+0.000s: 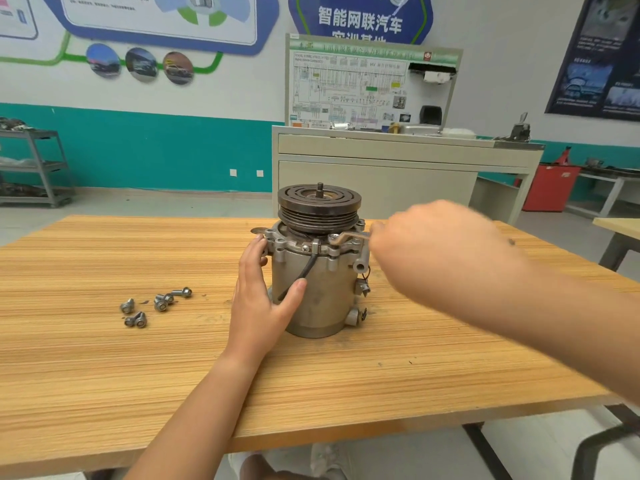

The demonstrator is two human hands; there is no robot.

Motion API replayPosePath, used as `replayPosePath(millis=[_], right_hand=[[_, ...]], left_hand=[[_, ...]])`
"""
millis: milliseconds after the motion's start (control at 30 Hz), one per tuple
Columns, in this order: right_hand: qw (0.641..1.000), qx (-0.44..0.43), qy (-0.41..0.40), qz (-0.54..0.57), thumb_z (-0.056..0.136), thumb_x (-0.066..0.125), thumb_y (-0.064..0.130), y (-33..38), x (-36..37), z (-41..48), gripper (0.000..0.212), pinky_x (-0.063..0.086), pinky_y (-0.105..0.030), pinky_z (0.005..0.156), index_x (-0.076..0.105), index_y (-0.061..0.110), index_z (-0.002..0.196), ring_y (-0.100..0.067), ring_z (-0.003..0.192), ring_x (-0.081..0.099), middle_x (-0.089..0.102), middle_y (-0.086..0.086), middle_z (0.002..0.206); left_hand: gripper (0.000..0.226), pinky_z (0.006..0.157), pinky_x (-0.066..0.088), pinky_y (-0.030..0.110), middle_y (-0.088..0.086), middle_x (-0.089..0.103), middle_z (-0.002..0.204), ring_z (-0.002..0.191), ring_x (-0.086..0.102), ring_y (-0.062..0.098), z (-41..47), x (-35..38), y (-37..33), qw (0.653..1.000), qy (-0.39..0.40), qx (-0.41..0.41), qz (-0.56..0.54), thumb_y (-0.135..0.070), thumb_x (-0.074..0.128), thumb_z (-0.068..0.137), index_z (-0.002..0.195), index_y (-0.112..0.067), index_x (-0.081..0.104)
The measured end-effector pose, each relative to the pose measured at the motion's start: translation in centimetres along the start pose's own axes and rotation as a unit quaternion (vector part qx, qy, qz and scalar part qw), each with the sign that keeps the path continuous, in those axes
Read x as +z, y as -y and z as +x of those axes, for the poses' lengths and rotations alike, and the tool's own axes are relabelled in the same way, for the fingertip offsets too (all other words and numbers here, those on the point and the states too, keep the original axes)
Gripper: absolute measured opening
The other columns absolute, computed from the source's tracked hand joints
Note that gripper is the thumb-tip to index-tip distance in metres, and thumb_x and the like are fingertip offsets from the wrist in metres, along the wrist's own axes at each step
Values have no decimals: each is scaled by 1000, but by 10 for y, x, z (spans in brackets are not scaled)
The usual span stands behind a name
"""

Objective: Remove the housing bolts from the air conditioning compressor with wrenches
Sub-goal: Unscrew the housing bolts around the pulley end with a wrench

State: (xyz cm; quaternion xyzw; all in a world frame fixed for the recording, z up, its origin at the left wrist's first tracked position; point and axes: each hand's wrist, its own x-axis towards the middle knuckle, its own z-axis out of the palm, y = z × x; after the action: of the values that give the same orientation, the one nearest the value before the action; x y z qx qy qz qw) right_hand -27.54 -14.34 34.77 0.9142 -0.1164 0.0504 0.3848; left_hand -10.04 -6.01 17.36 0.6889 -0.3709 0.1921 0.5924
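The air conditioning compressor (320,292) stands upright in the middle of the wooden table (104,375), its dark grooved pulley on top. My left hand (261,296) lies against its left side, fingers straight up to the flange and thumb across the front of the body. My right hand (440,244), blurred, grips the handle of a metal wrench (348,238). The wrench's ring end sits on a bolt on the flange, at the front right under the pulley. Several removed bolts (154,304) lie loose on the table to the left.
A grey training bench with a wiring diagram board (374,88) stands behind the table. A metal shelf rack (34,168) is at the far left, a red cabinet (550,187) at the far right. Another table's corner (620,226) shows on the right.
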Motion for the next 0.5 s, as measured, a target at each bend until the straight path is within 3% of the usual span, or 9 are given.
replayPosePath(millis=[67, 200, 300, 400, 500], right_hand=[[998, 19, -43, 34, 89, 41, 15, -19, 10, 10, 19, 31, -23, 45, 58, 17, 98, -19, 48, 33, 34, 2, 58], [993, -26, -107, 48, 95, 37, 28, -45, 40, 31, 31, 27, -22, 46, 59, 28, 116, -26, 70, 56, 60, -1, 78], [990, -14, -136, 45, 97, 38, 23, -45, 61, 52, 27, 34, -24, 47, 59, 24, 115, -23, 68, 55, 59, -1, 78], [989, -8, -130, 66, 96, 38, 11, -29, 82, 74, 22, 39, -29, 57, 57, 12, 108, -23, 80, 59, 58, -3, 86], [979, 4, -167, 114, 98, 34, 13, -22, 99, 77, 24, 43, -28, 62, 54, 11, 110, -23, 85, 58, 59, -1, 91]], left_hand=[[83, 101, 40, 36, -18, 26, 142, 124, 40, 6, 0, 0, 0, 1000, 0, -4, 3, -57, 52, 73, 144, -24, 25], [84, 102, 38, 35, -15, 26, 144, 124, 40, 7, 1, 0, -1, 1000, 1, -5, 3, -56, 52, 73, 144, -22, 26], [84, 105, 39, 39, -15, 26, 144, 125, 40, 8, 0, 0, -2, 1000, 3, -10, 2, -57, 52, 73, 144, -22, 26], [85, 103, 41, 46, -12, 28, 145, 126, 39, 8, 0, -1, -3, 1000, 4, -17, 4, -57, 52, 73, 145, -22, 25], [85, 101, 42, 50, -11, 30, 145, 126, 39, 7, 0, -2, -3, 1000, 2, -17, 7, -58, 53, 73, 145, -22, 25]])
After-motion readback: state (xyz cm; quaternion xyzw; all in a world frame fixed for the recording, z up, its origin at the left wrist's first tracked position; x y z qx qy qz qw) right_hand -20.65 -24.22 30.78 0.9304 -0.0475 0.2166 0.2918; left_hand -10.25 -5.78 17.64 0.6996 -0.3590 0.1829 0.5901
